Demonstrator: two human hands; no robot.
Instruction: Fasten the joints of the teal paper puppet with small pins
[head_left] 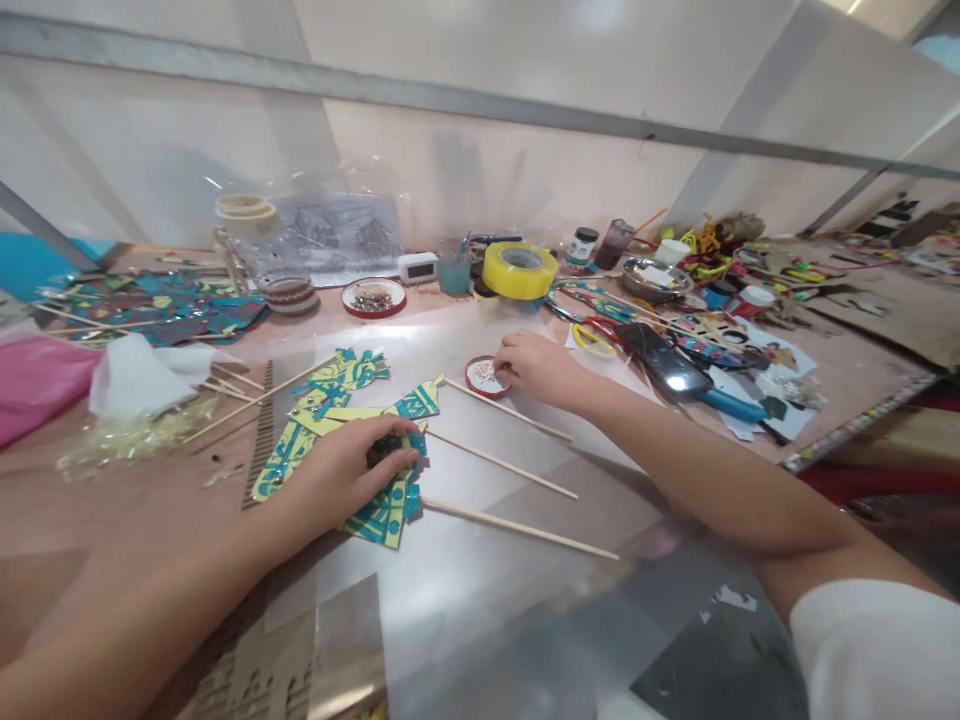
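A yellow and teal cut-out puppet lies flat on a clear plastic sheet, with thin wooden sticks running out from it to the right. My left hand rests on the puppet's lower part, fingers curled and pressing it down. My right hand reaches to a small red-rimmed dish of tiny beads, fingertips pinched at the dish's edge. What the pinch holds is too small to see.
Behind stand a yellow tape roll, a second red dish, a teal cup and paint jars. A phone and craft scraps lie at the right. More puppets, white tissue and pink plastic lie at the left.
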